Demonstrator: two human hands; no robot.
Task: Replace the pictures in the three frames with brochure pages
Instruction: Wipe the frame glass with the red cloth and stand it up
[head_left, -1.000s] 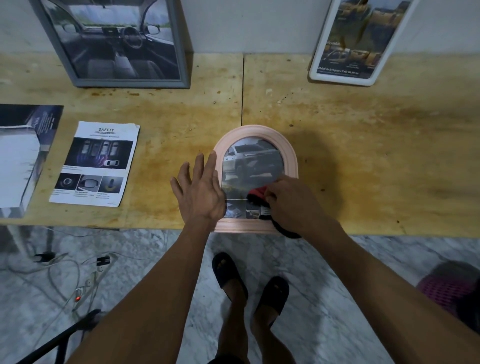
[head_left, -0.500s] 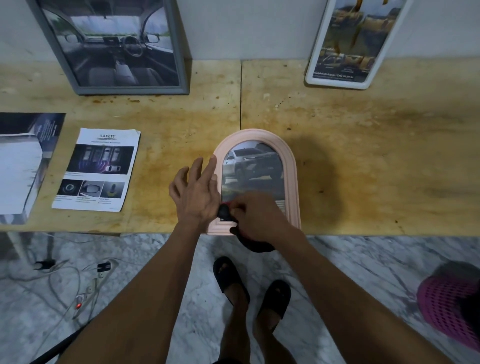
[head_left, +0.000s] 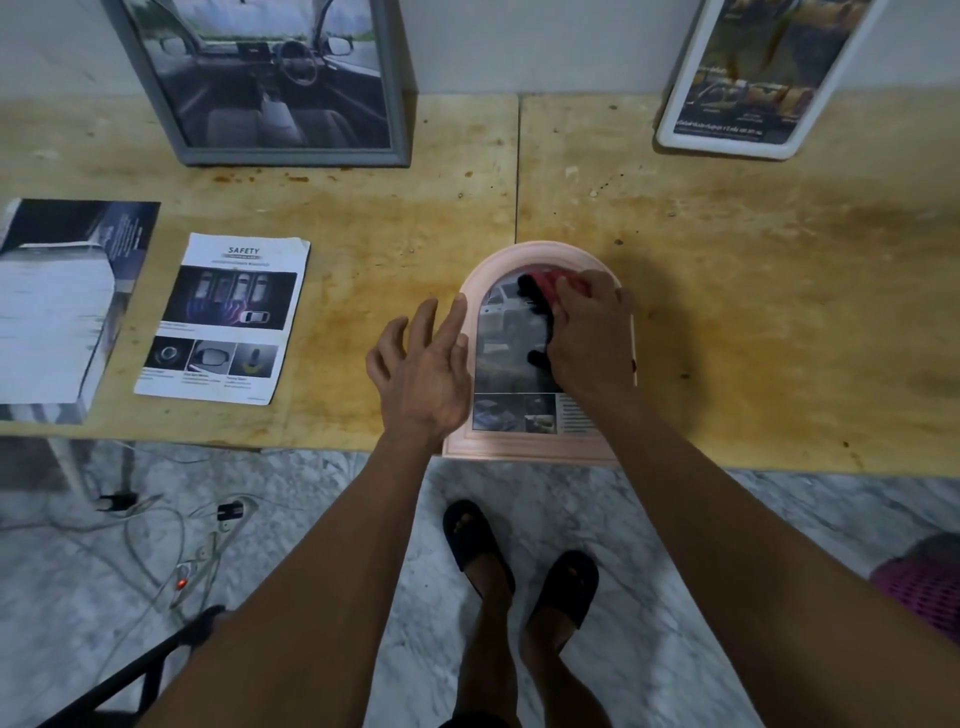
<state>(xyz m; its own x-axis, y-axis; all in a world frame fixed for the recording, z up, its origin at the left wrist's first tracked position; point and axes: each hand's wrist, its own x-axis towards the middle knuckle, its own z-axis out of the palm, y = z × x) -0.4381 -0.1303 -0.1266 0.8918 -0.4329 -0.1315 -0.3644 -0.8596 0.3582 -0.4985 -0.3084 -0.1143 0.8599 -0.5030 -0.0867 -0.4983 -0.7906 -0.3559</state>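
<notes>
A pink arched frame (head_left: 618, 447) lies flat at the table's front edge with a car brochure page behind its glass. My right hand (head_left: 592, 338) presses a red and black cloth (head_left: 545, 291) onto the upper part of the glass, fingers curled over it. My left hand (head_left: 423, 364) rests with spread fingers at the frame's left rim. A grey frame (head_left: 182, 124) with a car-interior page and a white frame (head_left: 670, 130) with a yellowish page lean on the wall.
A loose "SAFETY" brochure page (head_left: 223, 317) lies on the wooden table (head_left: 753, 312) to the left, beside a thick brochure (head_left: 57, 306). Cables (head_left: 171, 540) trail on the marble floor; a pink basket (head_left: 919, 592) sits at the right. My sandalled feet stand below.
My right hand has moved the cloth from the bottom of the glass up to its arched top. The left hand stays beside the frame's left rim.
</notes>
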